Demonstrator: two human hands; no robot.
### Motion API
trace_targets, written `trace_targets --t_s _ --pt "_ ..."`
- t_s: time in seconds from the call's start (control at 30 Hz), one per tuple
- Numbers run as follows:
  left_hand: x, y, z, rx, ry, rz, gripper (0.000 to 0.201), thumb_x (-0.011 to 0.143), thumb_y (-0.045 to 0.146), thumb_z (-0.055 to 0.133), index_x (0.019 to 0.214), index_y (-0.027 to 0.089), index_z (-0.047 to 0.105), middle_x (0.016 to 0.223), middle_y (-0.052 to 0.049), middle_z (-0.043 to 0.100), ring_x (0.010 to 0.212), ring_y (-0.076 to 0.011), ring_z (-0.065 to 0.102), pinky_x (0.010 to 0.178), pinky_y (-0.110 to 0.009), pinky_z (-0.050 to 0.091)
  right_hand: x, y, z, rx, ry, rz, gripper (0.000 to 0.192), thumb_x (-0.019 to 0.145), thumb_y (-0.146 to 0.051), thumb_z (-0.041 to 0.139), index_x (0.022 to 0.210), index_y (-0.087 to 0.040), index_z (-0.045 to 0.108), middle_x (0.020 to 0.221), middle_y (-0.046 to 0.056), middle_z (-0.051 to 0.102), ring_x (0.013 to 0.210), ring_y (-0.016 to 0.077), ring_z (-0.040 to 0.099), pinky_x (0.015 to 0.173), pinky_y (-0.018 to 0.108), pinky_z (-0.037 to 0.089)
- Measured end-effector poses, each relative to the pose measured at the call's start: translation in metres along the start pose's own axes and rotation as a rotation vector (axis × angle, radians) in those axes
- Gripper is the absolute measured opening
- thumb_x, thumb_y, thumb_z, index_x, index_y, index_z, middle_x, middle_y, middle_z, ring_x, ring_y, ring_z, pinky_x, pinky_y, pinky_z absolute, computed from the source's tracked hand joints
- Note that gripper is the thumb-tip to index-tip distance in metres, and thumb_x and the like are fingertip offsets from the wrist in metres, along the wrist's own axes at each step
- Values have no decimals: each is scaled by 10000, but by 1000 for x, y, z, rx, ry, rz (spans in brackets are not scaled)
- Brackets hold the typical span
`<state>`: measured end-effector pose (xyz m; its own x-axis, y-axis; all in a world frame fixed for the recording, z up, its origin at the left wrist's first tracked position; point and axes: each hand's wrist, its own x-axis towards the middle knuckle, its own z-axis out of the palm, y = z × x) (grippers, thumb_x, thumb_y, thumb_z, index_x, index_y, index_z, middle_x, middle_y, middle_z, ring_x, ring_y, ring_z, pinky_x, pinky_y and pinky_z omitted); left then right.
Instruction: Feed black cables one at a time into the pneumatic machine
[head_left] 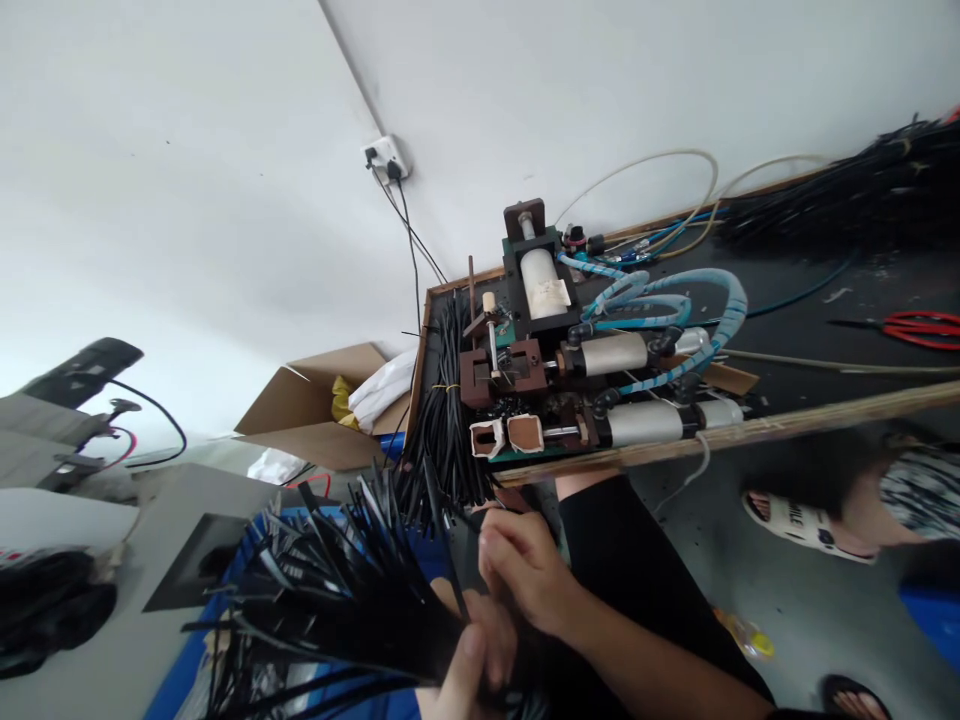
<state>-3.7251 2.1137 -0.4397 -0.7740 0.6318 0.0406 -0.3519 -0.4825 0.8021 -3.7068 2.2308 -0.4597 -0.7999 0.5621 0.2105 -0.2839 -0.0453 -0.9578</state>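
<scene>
My left hand (476,650) is closed round a thick bundle of black strips (360,610), cable-like, whose loose ends fan out to the upper left. One strip stands up from that hand toward the bench. Close above it, my right hand (529,570) is pinched, with a thin black strip seeming to come from its fingertips. Beyond the hands, a second bundle of black strips (442,430), tied with a yellow band, hangs over the bench's left end. Beside it is a pneumatic press fixture (525,370) with metal cylinders and brown jaws.
A blue bin (176,670) with scraps stands below the left bundle. An open cardboard box (285,410) is behind it. Blue-wrapped hoses (727,310), red-handled pliers (919,328) and a black strip pile (847,190) lie on the bench (795,330). Another person's sandalled foot (810,525) is at right.
</scene>
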Motion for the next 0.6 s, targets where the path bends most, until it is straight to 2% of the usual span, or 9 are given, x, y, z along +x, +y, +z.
trace_targets --t_s 0.07,0.13,0.17,0.23,0.33,0.43,0.5,0.53,0.6 --pt "-3 1 5 24 12 15 264 906 354 817 846 208 606 534 64 489 444 -66 374 470 -177 336 5 0 -13 -493 -184 106 433 999 -366 600 601 -209 537 565 -10 610 567 142 528 578 283 339" --pt "-3 1 6 40 42 19 249 895 346 832 885 213 622 537 66 509 445 -66 397 476 -175 357 11 4 -31 -924 -316 303 316 939 -297 654 640 -198 663 687 50 729 679 196 654 627 302 400" --pt "-1 1 5 43 68 17 239 892 335 837 912 218 628 541 70 514 444 -67 405 479 -175 369 13 7 -40 -1052 -344 395 247 921 -265 668 696 -185 729 772 99 777 752 243 713 661 323 438" --pt "3 1 3 43 120 10 229 891 311 836 947 231 629 547 79 510 442 -69 414 477 -176 390 16 14 -58 -1169 -343 517 164 901 -209 679 829 -140 809 910 195 812 889 340 773 729 379 500" --pt "11 0 0 61 120 -9 270 858 292 860 877 228 598 534 87 481 422 -76 421 447 -187 397 18 15 -75 -1231 -270 596 203 923 -251 692 964 -107 829 1006 249 809 1007 397 782 787 421 541" --pt "17 -1 2 103 154 -9 303 830 281 886 838 212 591 534 80 503 408 -70 435 430 -179 386 14 -4 -75 -1263 -177 580 302 958 -418 703 944 -139 815 970 217 805 1005 388 768 805 421 534" --pt "18 -3 6 140 216 -5 289 822 276 897 857 201 619 555 70 544 404 -64 453 433 -170 383 9 -23 -66 -1135 -51 435 352 1000 -465 656 847 -175 785 797 148 771 836 324 748 754 392 505" --pt "18 -4 8 163 234 -10 292 809 280 910 863 195 636 565 63 564 402 -62 460 432 -169 381 6 -32 -61 -978 21 310 373 1029 -467 617 826 -191 768 732 109 741 743 277 711 718 370 484" --pt "18 -6 12 217 241 -33 308 779 305 936 865 180 668 568 51 586 400 -67 476 427 -173 377 1 -45 -48 -520 112 56 381 1061 -475 571 861 -210 758 735 63 714 648 207 627 650 328 444"
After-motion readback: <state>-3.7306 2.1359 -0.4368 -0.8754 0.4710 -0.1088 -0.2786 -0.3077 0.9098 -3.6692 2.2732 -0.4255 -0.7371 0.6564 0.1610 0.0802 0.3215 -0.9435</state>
